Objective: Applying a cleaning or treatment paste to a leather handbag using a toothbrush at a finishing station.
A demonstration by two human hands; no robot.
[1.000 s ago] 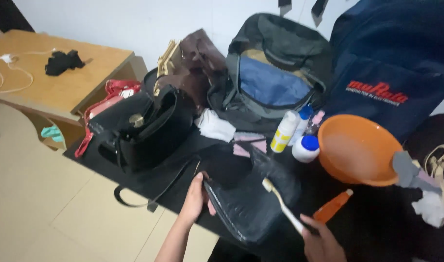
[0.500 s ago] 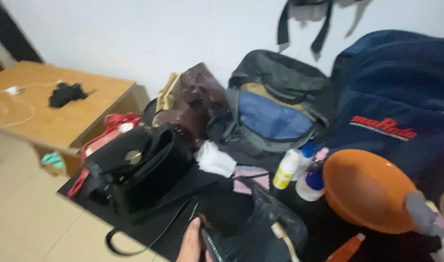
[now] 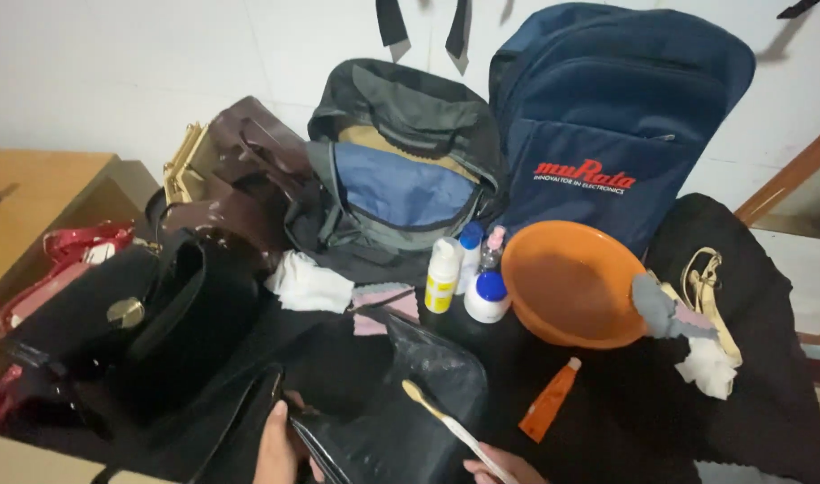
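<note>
1. Head view, far left: wooden side table (image 3: 34,193). It fills less of the view than half a second ago, and the dark item that lay on it has gone out of view.
2. Red bag (image 3: 74,251), partly hidden behind the black handbag (image 3: 128,323) with a round brass clasp; both sit closer to the left edge than before.
3. Brown leather bag (image 3: 235,175) with a gold frame, leaning against the grey-green backpack (image 3: 401,170).
4. My left hand (image 3: 276,444), bottom edge: fingers clenched on the rim of the black pouch (image 3: 392,403), holding its mouth up. More of the hand shows now than half a second ago.
5. White crumpled cloth (image 3: 307,282), just behind the pouch, place unchanged.
6. Toothbrush (image 3: 450,428), pale handle, slanting over the pouch; its lower end meets my right hand (image 3: 509,466). Only the fingers show at the bottom edge, so I cannot tell whether they grip it. This hand was out of view half a second ago.
7. Small bottles (image 3: 468,273), white, yellow-labelled and blue-capped, standing together beside the orange bowl (image 3: 571,282).
8. Orange tube (image 3: 550,401), lying on the dark cloth below the bowl, now fully in view.
9. Navy backpack (image 3: 607,116), upright against the wall.
10. Grey rag (image 3: 661,309), touching the bowl's right rim.
</note>
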